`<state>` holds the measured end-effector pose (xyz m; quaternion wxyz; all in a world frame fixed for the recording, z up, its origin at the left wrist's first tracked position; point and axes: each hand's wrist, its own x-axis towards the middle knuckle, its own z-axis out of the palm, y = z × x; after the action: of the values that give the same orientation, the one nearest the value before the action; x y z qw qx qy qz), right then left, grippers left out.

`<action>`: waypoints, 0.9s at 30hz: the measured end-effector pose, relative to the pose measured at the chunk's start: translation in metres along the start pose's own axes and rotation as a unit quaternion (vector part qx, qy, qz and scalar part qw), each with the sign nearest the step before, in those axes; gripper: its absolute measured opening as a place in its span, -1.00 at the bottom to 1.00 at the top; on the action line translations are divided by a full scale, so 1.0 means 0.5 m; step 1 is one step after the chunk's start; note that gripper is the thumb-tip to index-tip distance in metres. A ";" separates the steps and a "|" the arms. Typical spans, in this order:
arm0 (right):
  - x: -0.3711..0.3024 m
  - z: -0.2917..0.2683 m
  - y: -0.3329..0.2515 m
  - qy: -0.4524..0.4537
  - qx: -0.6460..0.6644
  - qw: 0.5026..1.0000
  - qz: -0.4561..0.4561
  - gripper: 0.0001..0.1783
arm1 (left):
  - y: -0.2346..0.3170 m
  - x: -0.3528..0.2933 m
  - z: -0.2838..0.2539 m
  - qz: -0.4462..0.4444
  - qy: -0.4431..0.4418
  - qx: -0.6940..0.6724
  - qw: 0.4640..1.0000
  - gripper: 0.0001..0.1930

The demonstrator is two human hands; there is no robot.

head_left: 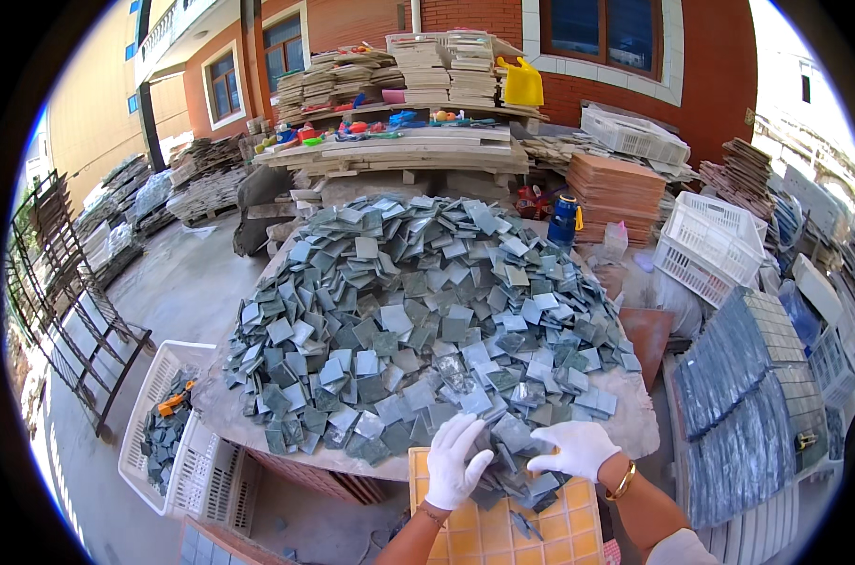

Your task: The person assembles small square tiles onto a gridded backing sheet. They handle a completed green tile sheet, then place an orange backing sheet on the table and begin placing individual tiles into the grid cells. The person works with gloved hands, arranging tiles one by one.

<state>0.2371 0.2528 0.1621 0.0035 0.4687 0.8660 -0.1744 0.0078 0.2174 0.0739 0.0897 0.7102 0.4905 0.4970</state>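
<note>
A large heap of square grey-green stone tiles [399, 320] covers the work table in front of me. At its near edge, a yellow gridded tray [564, 527] lies with loose tiles [517, 480] piled on its upper part. My left hand [457, 461], in a white glove, is at the left of these tiles with fingers stretched and thumb apart. Facing it from the right is my right hand [575, 450], also gloved, its fingers and thumb spread in a curve. Some tiles lie between the two hands; I see none gripped. The fingertips' contact with the tiles is partly hidden.
A white plastic crate [154, 400] with tile pieces and an orange tool stands on the left. Wrapped tile stacks [738, 377] are at the right, near white baskets [715, 235]. A blue flask [564, 221] sits behind the heap. A metal rack [65, 292] stands far left.
</note>
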 end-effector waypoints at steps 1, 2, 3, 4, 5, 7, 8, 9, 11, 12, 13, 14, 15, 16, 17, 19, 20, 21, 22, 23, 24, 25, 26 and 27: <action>0.042 0.002 0.024 0.132 0.015 0.990 -0.046 -0.43 | -0.034 0.013 0.007 -0.023 0.017 0.039 0.999 -0.49; 0.103 0.011 0.054 0.259 0.045 0.961 -0.082 -0.49 | -0.067 0.029 0.010 -0.046 0.004 0.102 0.994 -0.48; 0.172 0.017 0.092 0.319 0.028 0.943 -0.092 -0.51 | -0.112 0.046 0.022 -0.046 -0.003 0.139 0.989 -0.45; 0.226 -0.001 0.104 0.321 0.004 0.943 -0.088 -0.49 | -0.156 0.066 0.030 -0.047 -0.008 0.188 0.981 -0.44; 0.284 0.008 0.148 0.337 -0.020 0.938 -0.084 -0.46 | -0.179 0.094 0.040 -0.045 -0.016 0.232 0.972 -0.42; 0.363 0.008 0.211 0.250 -0.004 0.968 0.014 -0.30 | -0.187 0.163 0.047 -0.109 -0.105 0.240 0.959 -0.38; 0.394 0.019 0.220 0.234 0.043 0.970 0.059 -0.25 | -0.201 0.171 0.063 -0.062 -0.065 0.289 0.953 -0.35; 0.414 0.035 0.228 0.218 0.088 0.966 0.105 -0.20 | -0.211 0.181 0.080 -0.068 -0.045 0.270 0.959 -0.36; 0.430 0.087 0.196 0.253 -0.015 0.962 0.101 -0.16 | -0.216 0.190 0.094 -0.116 -0.089 0.262 0.954 -0.39; 0.434 0.095 0.196 0.257 0.016 0.964 0.064 -0.21 | -0.220 0.184 0.098 -0.092 -0.075 0.261 0.958 -0.46; 0.428 0.076 0.195 0.220 0.063 0.973 0.027 -0.30 | -0.218 0.185 0.096 -0.095 -0.101 0.232 0.963 -0.48; 0.419 0.085 0.191 0.223 0.068 0.972 -0.013 -0.37 | -0.212 0.184 0.094 -0.097 -0.126 0.201 0.967 -0.51; 0.408 0.097 0.185 0.226 0.072 0.970 -0.052 -0.43 | -0.206 0.179 0.095 -0.099 -0.151 0.170 0.969 -0.53; 0.402 0.090 0.171 0.206 0.149 0.966 -0.048 -0.53 | -0.197 0.169 0.100 -0.084 -0.118 0.116 0.983 -0.59; 0.390 0.090 0.157 0.220 0.138 0.962 -0.081 -0.54 | -0.192 0.163 0.102 -0.035 -0.105 0.109 0.988 -0.63; 0.377 0.111 0.150 0.290 0.123 0.939 -0.138 -0.58 | -0.168 0.164 0.092 -0.134 -0.170 0.015 0.976 -0.67; 0.356 0.098 0.127 0.256 0.136 0.946 -0.143 -0.61 | -0.155 0.147 0.082 -0.114 -0.136 -0.018 0.984 -0.68; 0.334 0.085 0.106 0.262 0.161 0.940 -0.151 -0.64 | -0.148 0.143 0.068 -0.140 -0.160 -0.071 0.975 -0.70; 0.304 0.084 0.091 0.249 0.189 0.936 -0.159 -0.65 | -0.134 0.127 0.062 -0.131 -0.161 -0.099 0.973 -0.70; 0.274 0.087 0.084 0.237 0.217 0.933 -0.164 -0.65 | -0.113 0.116 0.058 -0.120 -0.164 -0.130 0.970 -0.70; 0.249 0.088 0.078 0.224 0.246 0.931 -0.147 -0.67 | -0.089 0.104 0.051 -0.093 -0.172 -0.128 0.972 -0.70; 0.221 0.089 0.070 0.215 0.224 0.941 -0.135 -0.68 | -0.063 0.085 0.046 -0.115 -0.199 -0.092 0.969 -0.69; 0.196 0.096 0.065 0.213 0.236 0.939 -0.129 -0.69 | -0.036 0.074 0.033 -0.099 -0.212 -0.063 0.970 -0.68; 0.169 0.110 0.058 0.211 0.248 0.937 -0.123 -0.69 | -0.016 0.057 0.023 -0.082 -0.224 -0.034 0.971 -0.68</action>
<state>0.2049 0.3191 0.0876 -0.3173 0.3709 0.8268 -0.2795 0.0130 0.2480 0.0810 0.2615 0.7570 0.4977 0.3329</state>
